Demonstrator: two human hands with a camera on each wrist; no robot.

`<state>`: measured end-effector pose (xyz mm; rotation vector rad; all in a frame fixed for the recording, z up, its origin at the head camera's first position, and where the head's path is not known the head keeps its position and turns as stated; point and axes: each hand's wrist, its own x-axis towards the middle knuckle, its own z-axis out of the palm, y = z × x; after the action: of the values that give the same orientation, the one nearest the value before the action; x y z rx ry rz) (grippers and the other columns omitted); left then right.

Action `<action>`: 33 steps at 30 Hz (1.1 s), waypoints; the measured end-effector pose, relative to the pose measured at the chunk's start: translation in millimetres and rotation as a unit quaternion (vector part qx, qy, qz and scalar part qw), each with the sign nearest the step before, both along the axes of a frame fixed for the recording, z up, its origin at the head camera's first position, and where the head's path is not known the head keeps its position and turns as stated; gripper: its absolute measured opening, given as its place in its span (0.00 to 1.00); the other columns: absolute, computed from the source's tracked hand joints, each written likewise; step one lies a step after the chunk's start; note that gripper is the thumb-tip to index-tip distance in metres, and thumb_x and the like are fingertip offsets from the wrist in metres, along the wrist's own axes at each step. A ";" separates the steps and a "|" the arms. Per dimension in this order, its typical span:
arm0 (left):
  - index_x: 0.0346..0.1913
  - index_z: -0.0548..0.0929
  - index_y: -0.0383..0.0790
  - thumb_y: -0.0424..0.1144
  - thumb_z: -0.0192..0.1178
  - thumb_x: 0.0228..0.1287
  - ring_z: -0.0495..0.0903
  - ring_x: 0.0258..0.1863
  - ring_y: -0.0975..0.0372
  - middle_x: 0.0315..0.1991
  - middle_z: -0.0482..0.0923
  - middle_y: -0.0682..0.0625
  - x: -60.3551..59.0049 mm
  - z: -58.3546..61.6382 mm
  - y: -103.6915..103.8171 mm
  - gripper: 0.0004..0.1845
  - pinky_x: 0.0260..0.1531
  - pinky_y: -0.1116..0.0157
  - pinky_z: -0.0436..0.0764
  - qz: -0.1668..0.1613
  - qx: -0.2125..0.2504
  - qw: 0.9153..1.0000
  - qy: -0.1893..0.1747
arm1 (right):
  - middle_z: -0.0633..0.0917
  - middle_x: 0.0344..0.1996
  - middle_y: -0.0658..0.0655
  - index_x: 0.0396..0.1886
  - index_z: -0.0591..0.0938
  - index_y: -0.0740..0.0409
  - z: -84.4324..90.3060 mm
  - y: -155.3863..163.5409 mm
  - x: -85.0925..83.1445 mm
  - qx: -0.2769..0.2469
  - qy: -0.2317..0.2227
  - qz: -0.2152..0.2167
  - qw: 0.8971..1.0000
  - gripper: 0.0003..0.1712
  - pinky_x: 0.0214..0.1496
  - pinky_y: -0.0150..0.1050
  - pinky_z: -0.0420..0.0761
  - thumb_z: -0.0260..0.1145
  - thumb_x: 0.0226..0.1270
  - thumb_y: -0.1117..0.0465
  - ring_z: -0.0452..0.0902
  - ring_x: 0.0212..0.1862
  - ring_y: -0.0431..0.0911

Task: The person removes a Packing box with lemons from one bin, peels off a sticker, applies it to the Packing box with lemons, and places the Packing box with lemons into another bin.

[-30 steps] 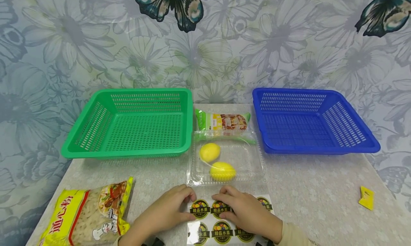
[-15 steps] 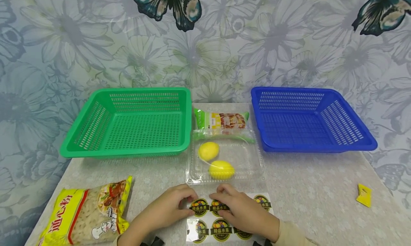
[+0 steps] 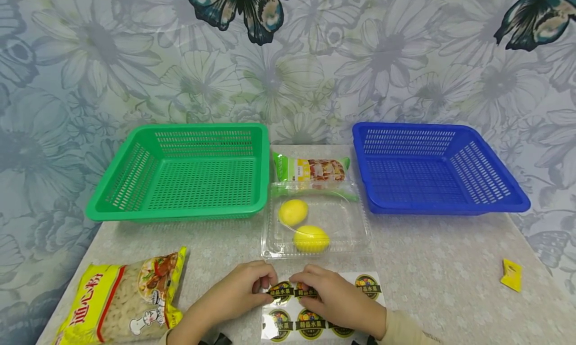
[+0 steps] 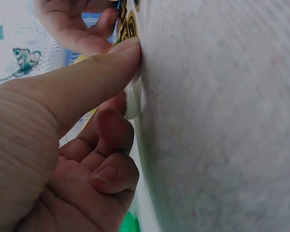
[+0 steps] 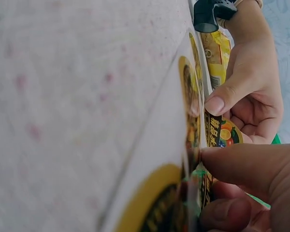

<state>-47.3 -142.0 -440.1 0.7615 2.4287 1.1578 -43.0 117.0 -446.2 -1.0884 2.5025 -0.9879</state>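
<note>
A sheet of round fruit-label stickers (image 3: 277, 325) lies at the table's front, in black, gold and fruit colours. At its upper left my left hand (image 3: 240, 290) pinches the edge of one sticker (image 3: 281, 292), which stands tilted up from the backing. In the left wrist view the thumb (image 4: 121, 63) and a finger meet at a pale, translucent edge. My right hand (image 3: 335, 300) bends over the neighbouring sticker, thumb and fingers gripping at the sheet; its palm hides several labels. Behind the sheet, a clear plastic clamshell box (image 3: 346, 225) holds two lemons (image 3: 311, 239).
A green basket (image 3: 180, 216) stands at back left, a blue basket (image 3: 450, 206) at back right. Between them lies a green food packet (image 3: 315, 169), partly behind the box lid. A yellow noodle bag (image 3: 121, 300) is at front left, a small yellow wrapper (image 3: 511, 275) at right.
The upper-left sticker now tilts up more at my left hand's fingers. My right hand has shifted slightly left, closer to the left hand. Box, baskets and packets stay put.
</note>
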 end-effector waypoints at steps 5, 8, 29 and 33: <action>0.34 0.78 0.52 0.34 0.72 0.57 0.70 0.26 0.73 0.29 0.74 0.59 -0.2 -1.0 -1.7 0.12 0.26 0.73 0.75 -0.005 0.010 1.000 -0.015 | 0.76 0.34 0.42 0.57 0.80 0.49 -3.3 -2.1 -0.2 -0.012 -0.007 -0.005 1.000 0.20 0.36 0.22 0.74 0.70 0.66 0.58 0.67 0.33 0.30; 0.34 0.79 0.52 0.34 0.71 0.58 0.68 0.25 0.74 0.29 0.74 0.61 -0.2 -1.8 -3.1 0.11 0.25 0.73 0.74 -0.008 0.012 1.000 -0.020 | 0.77 0.37 0.42 0.57 0.80 0.47 -4.8 -3.1 -0.4 -0.020 -0.017 -0.013 1.000 0.19 0.39 0.23 0.76 0.69 0.67 0.58 0.69 0.35 0.31; 0.40 0.82 0.53 0.38 0.59 0.71 0.71 0.26 0.73 0.28 0.79 0.54 -2.0 -5.0 -6.5 0.04 0.28 0.71 0.77 -0.015 0.067 0.994 -0.083 | 0.84 0.40 0.40 0.48 0.81 0.42 -8.7 -2.9 -5.8 -0.065 -0.075 -0.012 0.995 0.08 0.36 0.25 0.78 0.64 0.72 0.57 0.72 0.33 0.27; 0.41 0.81 0.50 0.39 0.60 0.71 0.72 0.26 0.72 0.29 0.79 0.51 -2.0 -4.2 -5.9 0.01 0.26 0.72 0.75 0.000 0.090 0.991 -0.103 | 0.87 0.39 0.43 0.53 0.80 0.43 -7.9 -3.0 -6.4 -0.078 -0.109 -0.013 0.991 0.11 0.30 0.24 0.77 0.63 0.73 0.56 0.70 0.26 0.26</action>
<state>-49.3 -147.9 -444.4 0.6551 2.1778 1.3957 -49.4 114.0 -454.1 -0.9345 2.3026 -1.2552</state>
